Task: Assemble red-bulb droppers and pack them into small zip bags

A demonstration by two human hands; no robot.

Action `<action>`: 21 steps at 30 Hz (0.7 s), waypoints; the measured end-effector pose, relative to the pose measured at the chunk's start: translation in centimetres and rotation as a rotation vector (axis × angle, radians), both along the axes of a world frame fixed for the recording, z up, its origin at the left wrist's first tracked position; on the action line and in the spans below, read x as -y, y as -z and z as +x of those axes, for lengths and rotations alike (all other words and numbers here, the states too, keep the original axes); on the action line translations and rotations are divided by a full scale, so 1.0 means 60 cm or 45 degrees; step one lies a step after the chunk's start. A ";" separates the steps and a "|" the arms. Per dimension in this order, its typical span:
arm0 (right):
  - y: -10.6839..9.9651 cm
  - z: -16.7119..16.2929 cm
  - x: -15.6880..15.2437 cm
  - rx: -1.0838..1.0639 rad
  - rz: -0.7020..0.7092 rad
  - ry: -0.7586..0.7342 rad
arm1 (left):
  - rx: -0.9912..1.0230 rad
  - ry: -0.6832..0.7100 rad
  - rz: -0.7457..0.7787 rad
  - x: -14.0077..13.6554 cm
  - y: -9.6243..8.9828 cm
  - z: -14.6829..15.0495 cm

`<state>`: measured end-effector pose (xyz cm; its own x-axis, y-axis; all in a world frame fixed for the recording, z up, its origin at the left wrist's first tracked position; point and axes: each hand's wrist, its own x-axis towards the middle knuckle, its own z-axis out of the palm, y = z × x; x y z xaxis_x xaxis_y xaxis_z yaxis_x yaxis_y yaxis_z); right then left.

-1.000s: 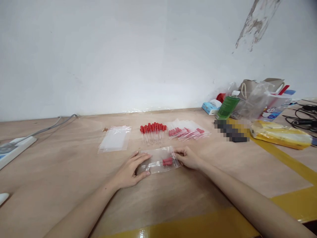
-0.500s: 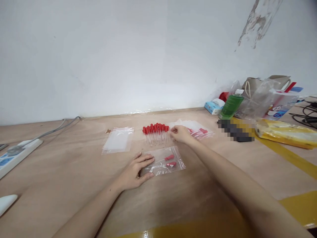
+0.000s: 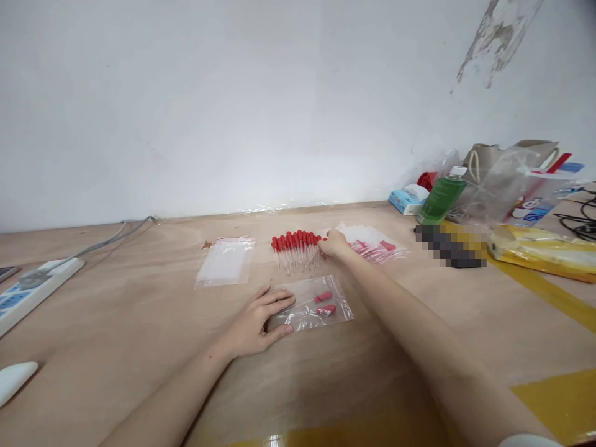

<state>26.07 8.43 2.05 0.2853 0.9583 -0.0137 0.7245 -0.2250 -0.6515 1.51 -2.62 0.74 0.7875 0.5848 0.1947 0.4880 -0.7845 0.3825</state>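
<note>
My left hand (image 3: 257, 321) lies with fingers spread on the end of a clear zip bag (image 3: 305, 315). Inside that bag are two droppers with red bulbs, a red bulb (image 3: 326, 309) pointing toward the zip side. At the right end of a row of red-bulbed droppers (image 3: 295, 242), my right hand (image 3: 334, 243) is closed in a pinch on a dropper (image 3: 325, 239). Its red bulb shows at the fingertips, and its thin clear tube slants down to the left. The row's bulbs point toward the wall.
Flat clear zip bags (image 3: 226, 262) lie left of the row. Filled bags with red bulbs (image 3: 379, 245) are piled to the right. Farther right stand a green bottle (image 3: 442, 197), a tissue pack (image 3: 406, 202) and a yellow package (image 3: 542, 251). A power strip (image 3: 41, 288) is at left.
My right hand has closed on a dropper at the row's right end, and its bulb now shows at the fingertips. My left hand stays on the bag. The view has shifted slightly.
</note>
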 end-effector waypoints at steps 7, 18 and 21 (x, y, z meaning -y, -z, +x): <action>0.003 -0.004 0.007 -0.064 0.050 -0.023 | -0.022 -0.016 0.002 0.001 -0.004 0.001; 0.000 0.034 0.044 -0.482 0.267 0.069 | -0.037 -0.021 0.019 0.002 -0.001 0.000; 0.008 0.074 0.096 -0.754 0.459 0.044 | -0.027 -0.046 0.030 0.002 -0.001 0.000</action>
<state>30.52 2.67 1.56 0.3587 0.9228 0.1407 0.2199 0.0629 -0.9735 1.51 -2.76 0.80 0.7702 0.6082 0.1919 0.5239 -0.7750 0.3535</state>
